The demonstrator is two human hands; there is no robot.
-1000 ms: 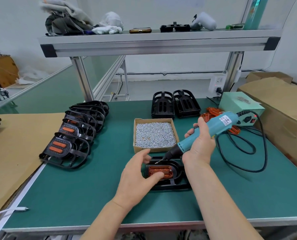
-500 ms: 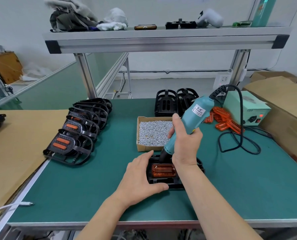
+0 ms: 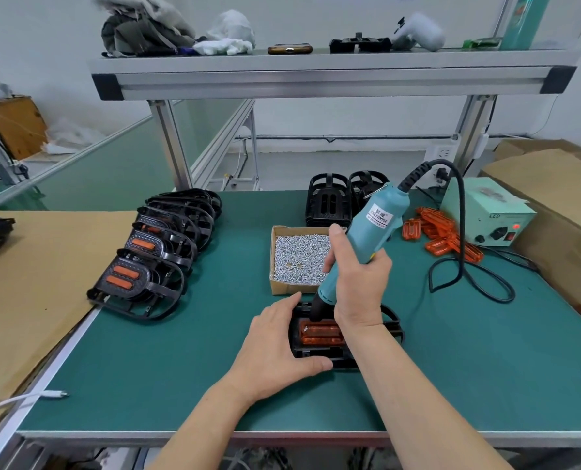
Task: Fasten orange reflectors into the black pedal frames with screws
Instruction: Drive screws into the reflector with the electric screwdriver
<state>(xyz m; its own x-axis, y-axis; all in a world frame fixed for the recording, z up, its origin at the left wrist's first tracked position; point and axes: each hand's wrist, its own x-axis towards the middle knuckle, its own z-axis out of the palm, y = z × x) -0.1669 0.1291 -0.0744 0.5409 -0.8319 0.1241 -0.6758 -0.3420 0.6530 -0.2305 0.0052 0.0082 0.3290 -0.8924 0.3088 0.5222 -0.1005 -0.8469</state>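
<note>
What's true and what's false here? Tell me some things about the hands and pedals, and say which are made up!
1. The right hand grips the teal screwdriver. True.
2. The left hand holds a screw in the air. False: it holds the pedal frame on the table.
3. The cardboard box is empty. False: it is full of silver screws.
4. The screwdriver's tip points down at the orange reflector in the frame. True.
5. Spare reflectors lie beside the power box. True.

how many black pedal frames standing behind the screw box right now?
2. One frame stands just behind the screw box; the second frame is to its right, partly hidden by the screwdriver. Others behind them can't be ruled out.
</note>
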